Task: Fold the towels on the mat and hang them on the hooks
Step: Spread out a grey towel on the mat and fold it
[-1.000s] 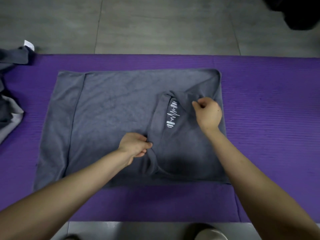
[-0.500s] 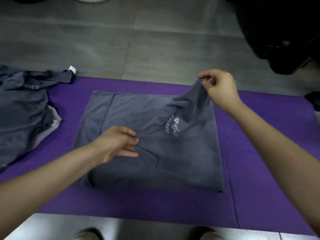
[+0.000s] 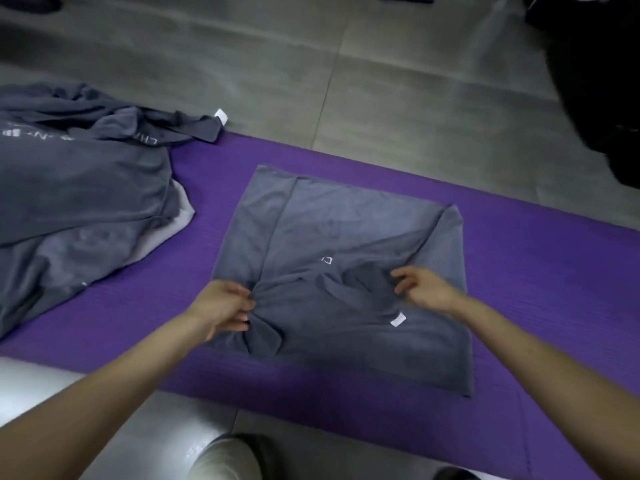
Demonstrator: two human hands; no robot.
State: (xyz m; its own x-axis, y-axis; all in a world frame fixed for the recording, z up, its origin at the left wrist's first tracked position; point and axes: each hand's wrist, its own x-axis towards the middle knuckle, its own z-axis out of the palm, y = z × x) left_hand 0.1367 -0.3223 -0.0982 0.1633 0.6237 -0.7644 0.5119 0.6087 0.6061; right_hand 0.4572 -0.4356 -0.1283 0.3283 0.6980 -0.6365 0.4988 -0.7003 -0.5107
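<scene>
Head view: a grey towel (image 3: 346,220) lies partly folded on the purple mat (image 3: 536,271), midway between its far and near edges and closer to the right. The left hand (image 3: 221,306) pinches a bunched pleat at the towel's near-left edge, probably to anchor that side while the layers are squared. The right hand (image 3: 424,289) hovers with relaxed, spread fingers at a darker flap in the middle, gripping nothing, likely about to smooth it. A white label (image 3: 398,320) shows just beside that wrist. More grey towels (image 3: 79,188) are heaped unfolded at the mat's left end, awaiting their turn. No hooks are in view.
</scene>
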